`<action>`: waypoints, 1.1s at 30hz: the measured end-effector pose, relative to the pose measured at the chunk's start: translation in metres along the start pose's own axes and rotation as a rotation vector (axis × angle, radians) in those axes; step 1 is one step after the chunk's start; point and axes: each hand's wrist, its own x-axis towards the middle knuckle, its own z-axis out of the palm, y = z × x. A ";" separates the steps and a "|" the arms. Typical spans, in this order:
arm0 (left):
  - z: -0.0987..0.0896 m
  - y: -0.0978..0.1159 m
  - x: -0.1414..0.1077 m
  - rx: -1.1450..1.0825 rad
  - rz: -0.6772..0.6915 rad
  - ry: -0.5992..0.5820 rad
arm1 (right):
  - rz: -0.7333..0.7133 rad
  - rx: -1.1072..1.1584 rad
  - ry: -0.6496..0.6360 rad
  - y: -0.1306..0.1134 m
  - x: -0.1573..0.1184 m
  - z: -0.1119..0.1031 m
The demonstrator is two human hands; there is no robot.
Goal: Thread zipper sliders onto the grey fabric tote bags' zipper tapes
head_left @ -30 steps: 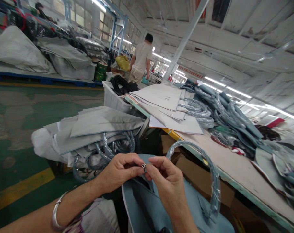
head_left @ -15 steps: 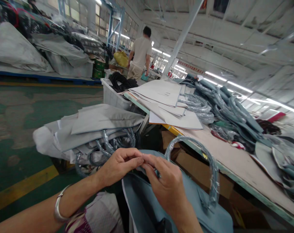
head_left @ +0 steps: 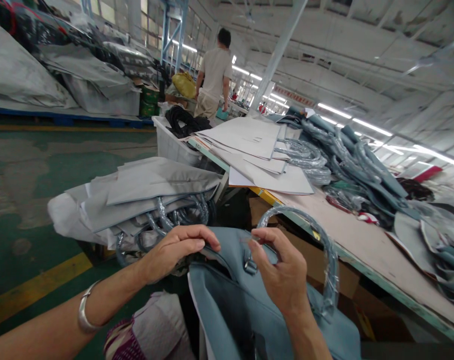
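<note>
A blue-grey handbag (head_left: 227, 295) lies in front of me, its upper edge gaping. My left hand (head_left: 183, 247) is closed over the bag's far left edge, thumb on top. To the right, my right hand (head_left: 283, 267) is raised just above the bag with thumb and index finger pinched together; whatever is between them is too small to make out. A small metal buckle (head_left: 250, 266) shows on the bag beside those fingers. The bag's plastic-wrapped handle (head_left: 330, 265) arches up behind my right hand.
On the left, grey bag panels with wrapped handles (head_left: 155, 185) are stacked. A worktable (head_left: 362, 227) at right carries white sheets (head_left: 245, 135) and a heap of blue-grey bag parts (head_left: 347, 150). Beyond stand a white bin (head_left: 170, 142) and a person (head_left: 213, 75).
My hands, together at the bag's edge before, have parted. The right one has moved right and up in a pinch, uncovering the buckle. The left stays at the edge.
</note>
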 end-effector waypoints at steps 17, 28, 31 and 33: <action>-0.012 -0.017 -0.011 0.188 0.067 -0.213 | 0.698 0.717 0.025 0.035 -0.033 0.000; -0.001 -0.036 -0.017 0.610 0.477 -0.128 | 0.542 0.661 0.033 0.033 -0.029 -0.001; 0.011 -0.027 -0.013 0.609 0.451 -0.071 | 0.468 0.544 0.055 0.037 -0.025 -0.017; 0.020 -0.020 -0.011 0.641 0.475 -0.007 | 0.461 0.491 0.104 0.043 -0.021 -0.032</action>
